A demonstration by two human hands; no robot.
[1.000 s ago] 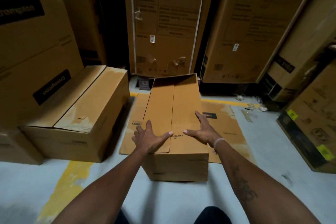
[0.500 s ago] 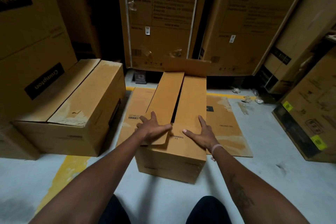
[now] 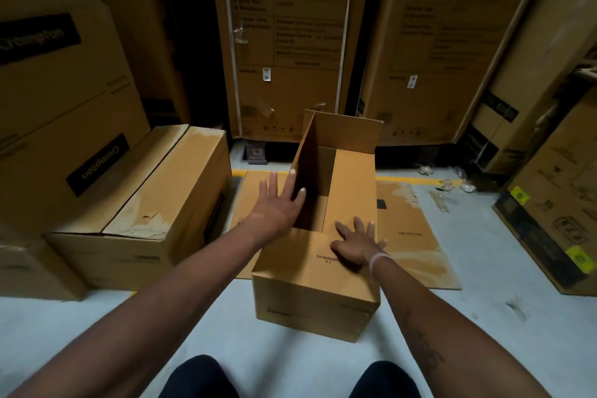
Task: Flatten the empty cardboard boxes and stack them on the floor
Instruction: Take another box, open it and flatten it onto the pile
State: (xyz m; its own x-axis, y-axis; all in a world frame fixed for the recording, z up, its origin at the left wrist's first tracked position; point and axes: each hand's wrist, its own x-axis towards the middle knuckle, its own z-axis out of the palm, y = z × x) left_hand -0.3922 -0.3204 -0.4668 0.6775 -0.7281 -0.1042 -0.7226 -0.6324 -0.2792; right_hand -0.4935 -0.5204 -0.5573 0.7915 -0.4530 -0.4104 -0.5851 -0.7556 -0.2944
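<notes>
Two hands work one open cardboard box (image 3: pixel 318 271) at the centre of the frame, standing on the grey floor (image 3: pixel 484 326) and partly on a flattened sheet (image 3: pixel 410 233) that lies just behind it. The left hand (image 3: pixel 277 203) is spread wide, its straight fingers against the raised left flap (image 3: pixel 302 178), which stands upright. The right hand (image 3: pixel 360 244) lies flat and wide on the right flap, gripping nothing.

The risks, as I judge them: the upright flap could spring back over the opening once the left hand eases off, and pressing down while the bottom is sealed would only crumple the walls. The box could also skid on the smooth sheet under it.

The inside of the box is in shadow, so whether it is truly empty is unclear. Its bottom seams are hidden. The closed box (image 3: pixel 142 203) at left and the tall cartons (image 3: pixel 290 42) behind are cut off by the frame, their print too blurred to read.
</notes>
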